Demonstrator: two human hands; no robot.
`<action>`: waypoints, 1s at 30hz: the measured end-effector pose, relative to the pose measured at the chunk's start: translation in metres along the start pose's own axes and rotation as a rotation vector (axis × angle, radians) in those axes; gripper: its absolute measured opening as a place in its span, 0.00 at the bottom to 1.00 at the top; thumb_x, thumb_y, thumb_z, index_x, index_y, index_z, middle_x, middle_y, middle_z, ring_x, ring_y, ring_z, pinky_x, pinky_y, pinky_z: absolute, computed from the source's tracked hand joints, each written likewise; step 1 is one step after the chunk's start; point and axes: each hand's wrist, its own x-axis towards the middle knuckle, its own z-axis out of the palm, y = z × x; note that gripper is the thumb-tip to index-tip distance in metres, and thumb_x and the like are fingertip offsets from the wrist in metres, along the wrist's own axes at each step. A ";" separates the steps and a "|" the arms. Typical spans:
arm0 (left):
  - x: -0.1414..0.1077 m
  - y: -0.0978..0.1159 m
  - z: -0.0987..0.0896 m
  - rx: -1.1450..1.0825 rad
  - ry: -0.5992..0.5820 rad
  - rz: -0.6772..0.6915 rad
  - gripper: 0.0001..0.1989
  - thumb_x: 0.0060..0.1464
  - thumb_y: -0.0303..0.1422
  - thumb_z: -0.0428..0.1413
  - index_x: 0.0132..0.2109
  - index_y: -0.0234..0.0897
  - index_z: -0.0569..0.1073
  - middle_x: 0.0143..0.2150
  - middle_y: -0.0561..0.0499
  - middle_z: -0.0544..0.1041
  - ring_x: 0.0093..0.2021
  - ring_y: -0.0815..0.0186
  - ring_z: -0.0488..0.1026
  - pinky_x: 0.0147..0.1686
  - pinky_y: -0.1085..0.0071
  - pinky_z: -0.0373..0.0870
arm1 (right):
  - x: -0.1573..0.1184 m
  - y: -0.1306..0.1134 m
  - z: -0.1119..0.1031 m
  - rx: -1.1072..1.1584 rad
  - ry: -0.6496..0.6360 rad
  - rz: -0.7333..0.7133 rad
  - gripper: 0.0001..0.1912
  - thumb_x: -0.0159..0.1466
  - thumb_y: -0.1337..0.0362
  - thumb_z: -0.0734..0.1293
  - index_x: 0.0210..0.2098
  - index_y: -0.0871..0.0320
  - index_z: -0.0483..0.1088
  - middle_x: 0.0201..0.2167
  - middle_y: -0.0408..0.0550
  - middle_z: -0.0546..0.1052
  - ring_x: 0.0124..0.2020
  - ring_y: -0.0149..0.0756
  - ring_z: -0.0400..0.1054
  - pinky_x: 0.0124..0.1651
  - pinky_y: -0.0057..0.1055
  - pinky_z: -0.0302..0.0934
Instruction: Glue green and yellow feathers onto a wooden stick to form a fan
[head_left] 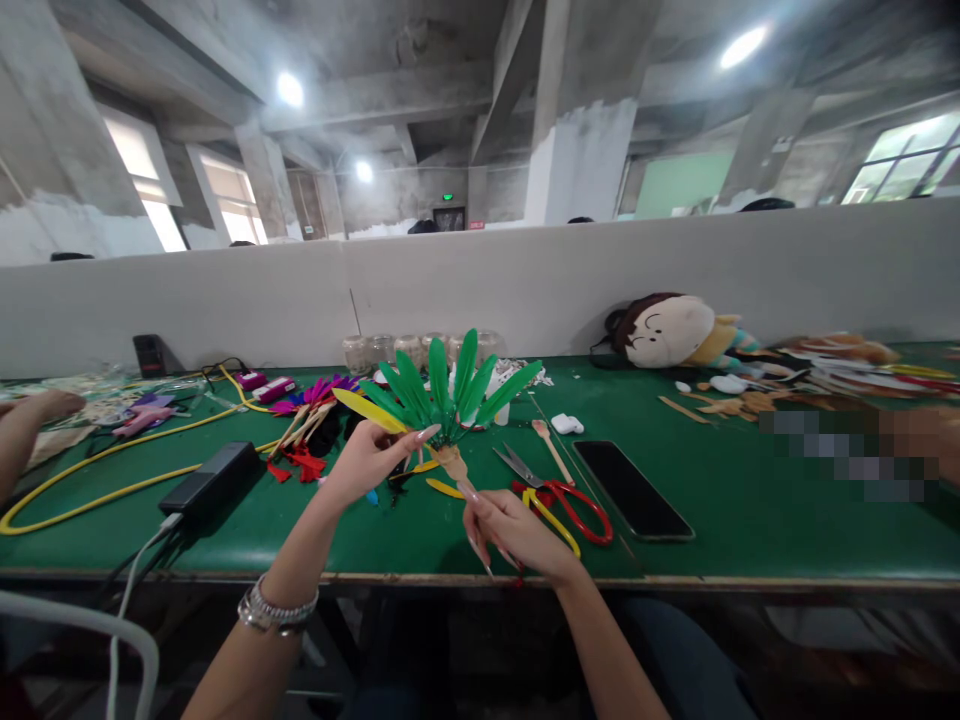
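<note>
Several green feathers (439,385) spread upward like a fan from a small flat wooden piece (452,464). My right hand (514,532) grips the lower end of that piece between thumb and fingers. A yellow feather (369,409) is pinched in my left hand (367,462), its tip pointing up and left beside the leftmost green ones. My left thumb reaches to the base of the green feathers; whether it touches them I cannot tell. Loose yellow feathers (444,488) lie below on the green table (720,470). Scissors (559,500) with red and yellow handles rest beside my right hand.
Right of the scissors lie a wooden stick (553,452), a phone (634,490) and a white earphone case (567,424). On the left are a black power adapter (210,482), a yellow cable (97,492) and coloured feathers (315,398). Glass jars (380,350) and a plush doll (671,332) stand behind. Another person's hand (49,405) is at far left.
</note>
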 end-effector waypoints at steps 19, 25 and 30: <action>0.002 -0.021 -0.004 -0.116 -0.111 -0.034 0.22 0.48 0.50 0.48 0.31 0.33 0.69 0.21 0.55 0.66 0.19 0.74 0.60 0.18 0.78 0.58 | 0.001 0.000 -0.005 0.122 0.188 -0.108 0.26 0.58 0.45 0.57 0.17 0.61 0.63 0.05 0.34 0.54 0.07 0.21 0.48 0.13 0.20 0.44; 0.007 -0.082 -0.018 -0.011 0.283 -0.255 0.32 0.53 0.52 0.32 0.27 0.31 0.69 0.23 0.48 0.70 0.20 0.71 0.65 0.19 0.76 0.61 | 0.001 0.000 -0.007 0.161 0.308 -0.154 0.24 0.58 0.45 0.58 0.19 0.60 0.64 0.06 0.34 0.54 0.07 0.21 0.47 0.11 0.20 0.44; -0.004 -0.113 -0.037 0.538 0.439 -0.440 0.23 0.54 0.47 0.40 0.34 0.34 0.71 0.34 0.42 0.74 0.37 0.58 0.70 0.33 0.67 0.64 | 0.001 -0.002 -0.005 0.186 0.290 -0.141 0.23 0.57 0.46 0.59 0.19 0.60 0.64 0.06 0.34 0.54 0.07 0.21 0.46 0.10 0.20 0.45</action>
